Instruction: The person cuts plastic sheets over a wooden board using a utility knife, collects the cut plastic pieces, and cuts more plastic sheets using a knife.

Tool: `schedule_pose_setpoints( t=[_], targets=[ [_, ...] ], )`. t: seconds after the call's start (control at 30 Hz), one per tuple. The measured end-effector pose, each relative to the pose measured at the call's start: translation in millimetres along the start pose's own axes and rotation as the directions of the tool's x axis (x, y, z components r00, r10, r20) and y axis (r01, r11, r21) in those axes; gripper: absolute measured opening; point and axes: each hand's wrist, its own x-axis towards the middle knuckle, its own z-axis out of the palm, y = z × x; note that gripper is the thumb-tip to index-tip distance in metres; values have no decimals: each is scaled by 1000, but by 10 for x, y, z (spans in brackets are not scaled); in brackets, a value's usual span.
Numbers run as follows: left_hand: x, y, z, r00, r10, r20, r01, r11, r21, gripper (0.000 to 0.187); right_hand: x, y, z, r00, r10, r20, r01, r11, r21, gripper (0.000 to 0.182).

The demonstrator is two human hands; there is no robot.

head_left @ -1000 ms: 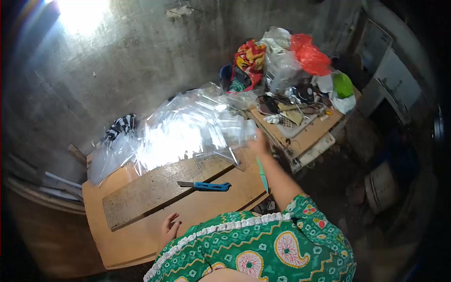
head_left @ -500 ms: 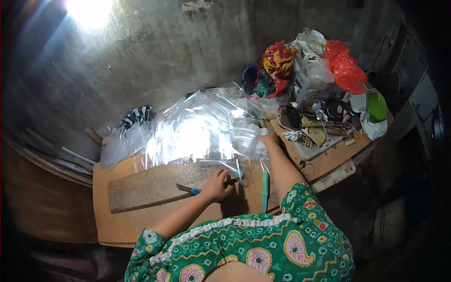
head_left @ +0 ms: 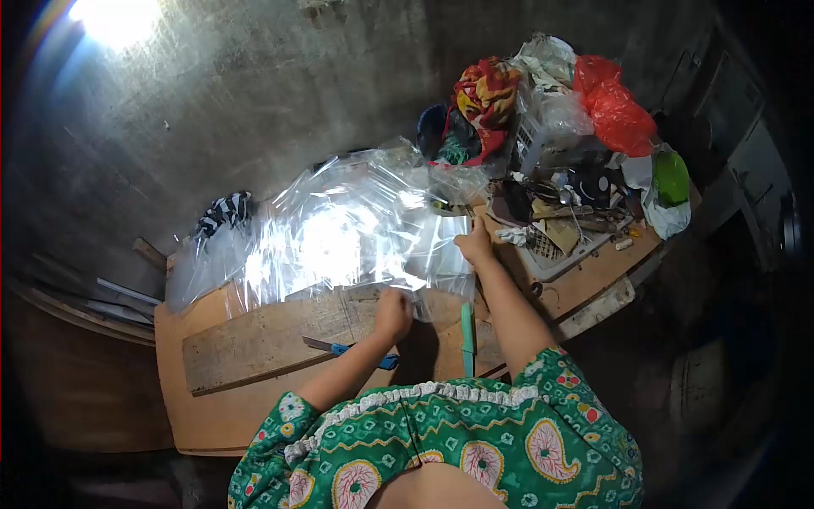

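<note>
Clear plastic sheets (head_left: 365, 212) lie in a shiny heap across the back of the table, glaring under the lamp. My right hand (head_left: 476, 245) pinches the right edge of a plastic sheet, which lies stretched leftward from it. My left hand (head_left: 393, 314) is closed at the front edge of the plastic, over the right part of a wooden board (head_left: 263, 341). Beneath my left wrist lies a blue cutter knife (head_left: 363, 354), its blade pointing left. A long, narrow green tool (head_left: 467, 339) lies between my forearms.
To the right, a grey tray (head_left: 555, 270) holds jumbled tools and scraps. Behind it stand a plastic basket (head_left: 527, 146), red plastic bags (head_left: 615, 110), a bundled patterned cloth (head_left: 487, 93) and a green container (head_left: 671, 178). A black-and-white cloth (head_left: 225, 212) lies at the back left.
My left hand has moved up to the plastic's front edge, and its fingers have closed. My right hand has drawn the sheet's edge out flatter. The view has shifted slightly.
</note>
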Motion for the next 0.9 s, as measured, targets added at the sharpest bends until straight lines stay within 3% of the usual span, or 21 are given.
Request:
schedule_pose_setpoints(
  t=[0.03, 0.1, 0.13, 0.17, 0.23, 0.27, 0.33, 0.37, 0.4, 0.43, 0.47, 0.53, 0.57, 0.6, 0.63, 0.7, 0.73, 0.77, 0.83, 0.9],
  targets=[
    [1, 33, -75, 1000, 2, -3, -2, 1000, -2, 13, -6, -42, -86, 1000, -3, -2, 3, 1000, -1, 44],
    [-57, 59, -179, 946, -263, -191, 152, 876, -457, 9, -44, -58, -303, 992, -105, 75, 61, 891, 449, 40],
    [-72, -106, -51, 916, -390, -89, 222, 682, -697, 7, -90, -94, -436, 985, -153, 78, 86, 834, 546, 40],
    [-111, -71, -96, 914, -395, -89, 225, 679, -699, 7, -203, -233, -624, 977, -200, 76, 107, 766, 634, 40],
    [-141, 117, -272, 823, -564, 70, 327, 369, -870, 17, -430, -504, -930, 960, -265, 95, 101, 638, 763, 38],
    [-132, 210, -358, 822, -565, 68, 324, 366, -873, 17, -466, -554, -1044, 941, -311, 135, 90, 613, 785, 36],
    [-111, 345, -478, 663, -699, 269, 354, -24, -935, 15, -552, -686, -1189, 917, -357, 177, 75, 591, 803, 35],
    [-116, 222, -459, 662, -700, 270, 352, -28, -936, 15, -609, -783, -1236, 882, -413, 228, 15, 508, 861, 35],
    [-113, 27, -450, 772, -431, 468, 409, -227, -884, 18, -653, -833, -1253, 840, -470, 271, -55, 422, 905, 35],
    [-120, -125, -403, 813, -98, 574, 501, -385, -775, 21, -678, -827, -1235, 839, -471, 273, -56, 424, 904, 35],
    [-70, 151, -603, 751, -266, 605, 479, -410, -776, 19, -689, -799, -1197, 833, -458, 310, -120, 396, 910, 38],
    [-98, 188, -917, 772, -245, 587, 459, -423, -781, 18, -629, -622, -1028, 845, -382, 375, -207, 413, 887, 43],
    [-141, 131, -1006, 790, -224, 571, 441, -439, -783, 17, -542, -467, -983, 826, -288, 484, -277, 541, 794, 39],
    [-202, 65, -1042, 856, -221, 468, 363, -388, -847, 16, -554, -404, -844, 794, -305, 526, -341, 492, 801, 37],
    [-270, 21, -1037, 852, -231, 470, 361, -391, -847, 16, -582, -336, -673, 759, -324, 565, -407, 441, 800, 35],
    [-421, -103, -975, 866, -404, 295, 224, -215, -951, 17, -647, -172, -326, 762, -237, 602, -466, 444, 765, 34],
    [-505, -241, -869, 886, -402, 232, 226, -62, -972, 15, -637, -47, -133, 782, -206, 589, -455, 457, 764, 38],
    [-590, -311, -794, 881, -412, 233, 227, -64, -972, 15, -670, 9, -37, 781, -188, 596, -444, 505, 740, 39],
    [-669, -409, -691, 811, -541, 221, 367, 178, -913, 16, -663, 129, 151, 802, -181, 569, -422, 502, 755, 37],
    [-674, -336, -757, 837, -515, 183, 304, 161, -939, 13, -685, -71, 21, 757, -240, 608, -439, 502, 745, 37]
  ],
)
